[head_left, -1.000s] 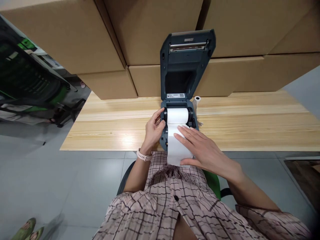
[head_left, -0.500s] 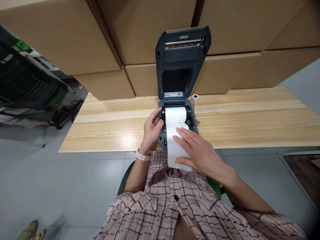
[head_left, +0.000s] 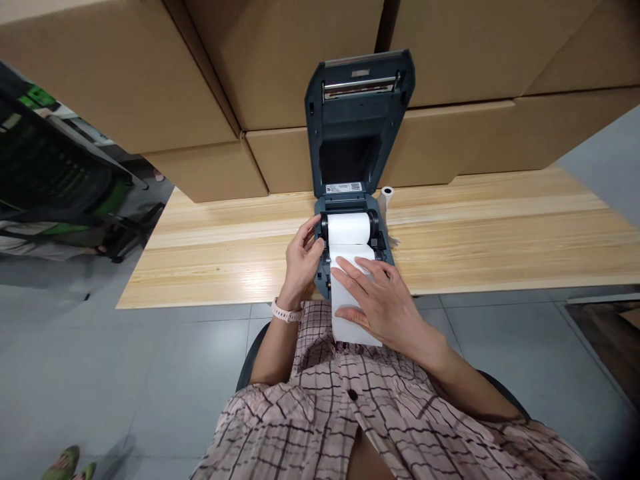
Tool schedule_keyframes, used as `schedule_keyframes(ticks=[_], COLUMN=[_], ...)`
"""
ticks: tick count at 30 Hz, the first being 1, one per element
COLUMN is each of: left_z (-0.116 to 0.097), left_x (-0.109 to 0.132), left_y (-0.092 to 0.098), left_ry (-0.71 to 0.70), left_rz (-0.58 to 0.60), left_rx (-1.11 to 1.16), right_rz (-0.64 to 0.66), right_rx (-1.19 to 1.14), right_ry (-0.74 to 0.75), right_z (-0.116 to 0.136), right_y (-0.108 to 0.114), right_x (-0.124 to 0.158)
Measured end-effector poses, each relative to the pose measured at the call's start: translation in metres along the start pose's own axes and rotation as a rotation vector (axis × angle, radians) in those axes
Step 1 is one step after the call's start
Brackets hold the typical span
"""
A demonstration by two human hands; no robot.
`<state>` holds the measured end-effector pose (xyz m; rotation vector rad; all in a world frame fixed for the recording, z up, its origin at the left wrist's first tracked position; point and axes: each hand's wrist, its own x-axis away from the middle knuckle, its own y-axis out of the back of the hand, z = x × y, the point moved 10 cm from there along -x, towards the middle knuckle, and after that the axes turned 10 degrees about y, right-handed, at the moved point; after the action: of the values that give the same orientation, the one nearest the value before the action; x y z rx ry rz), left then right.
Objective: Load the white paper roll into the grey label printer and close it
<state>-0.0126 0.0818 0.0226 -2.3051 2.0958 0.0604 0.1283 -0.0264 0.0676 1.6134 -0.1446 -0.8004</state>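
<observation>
A dark grey label printer sits at the table's front edge with its lid tipped up. Inside it, a white paper roll lies between two black holders. The loose paper strip runs forward from the roll and hangs past the table edge towards my lap. My left hand grips the printer's left side, fingertips beside the left roll holder and thumb lower down. Across the strip my right hand lies flat, fingers spread over the paper.
Large cardboard boxes stand behind the printer along the back of the wooden table. A small white roll stands just right of the printer. An office chair is at the left. A person's green shoes show on the floor.
My right hand has slid left over the strip, more across its middle. The strip's free end shows slightly lower. My left hand stays at the printer's left side.
</observation>
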Motion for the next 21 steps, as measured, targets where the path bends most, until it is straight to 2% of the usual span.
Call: schedule_keyframes(ticks=[10, 13, 17, 19, 21], left_z=[0.004, 0.003, 0.006, 0.006, 0.009], left_x=[-0.001, 0.018, 0.066, 0.085, 0.094], left_y=[-0.001, -0.006, -0.014, -0.015, -0.015], left_ry=[0.012, 0.064, 0.209, 0.239, 0.262], left_rz=[0.022, 0.046, 0.079, 0.103, 0.123], left_rx=[0.008, 0.028, -0.02, -0.017, 0.007], right_rz=[0.008, -0.015, -0.098, -0.205, -0.376], right_rx=[0.011, -0.013, -0.142, -0.3, -0.398], right_ry=[0.024, 0.025, 0.067, 0.071, -0.041], right_z=[0.001, 0.006, 0.011, -0.006, -0.052], right_y=[-0.004, 0.0, 0.018, 0.035, 0.058], right_x=[0.004, 0.005, 0.013, 0.014, 0.009])
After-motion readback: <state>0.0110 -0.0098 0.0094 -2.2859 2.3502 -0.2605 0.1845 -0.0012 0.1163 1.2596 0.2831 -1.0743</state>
